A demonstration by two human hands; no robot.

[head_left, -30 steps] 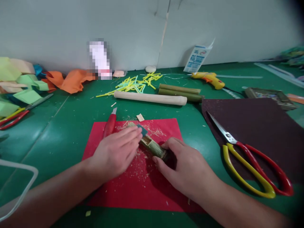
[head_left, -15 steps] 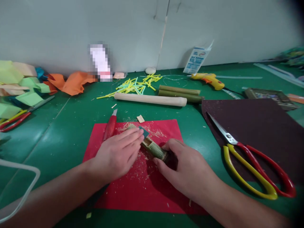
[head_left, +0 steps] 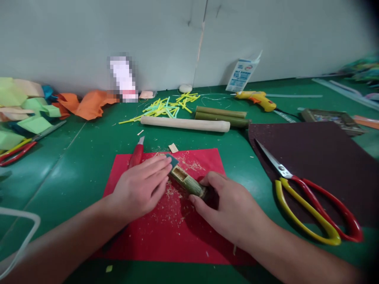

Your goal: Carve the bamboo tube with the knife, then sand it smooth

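Note:
A short green bamboo piece (head_left: 192,185) with a rectangular hollow cut into its upper side lies slantwise over a red sheet (head_left: 189,240). My right hand (head_left: 229,209) grips its near right end between thumb and fingers. My left hand (head_left: 143,185) lies over the far end, its fingers together, pressing a small dark-green piece of sandpaper (head_left: 172,160) onto the bamboo. The fingers hide part of the sandpaper and the bamboo's far end. A red-handled knife (head_left: 136,154) lies just beyond my left hand, blade pointing away. Shavings are scattered about the bamboo.
Large scissors (head_left: 284,172) with red and yellow handles lie right, partly on a dark brown sheet (head_left: 314,146). Beyond are a pale stick (head_left: 185,124), green bamboo tubes (head_left: 222,118) and a yellow glue gun (head_left: 259,99). Folded paper and other scissors (head_left: 22,152) are at left.
My left hand and the sandpaper have slid left along the bamboo toward its far end, showing more of the cut hollow. My right hand keeps its grip; the view has shifted slightly.

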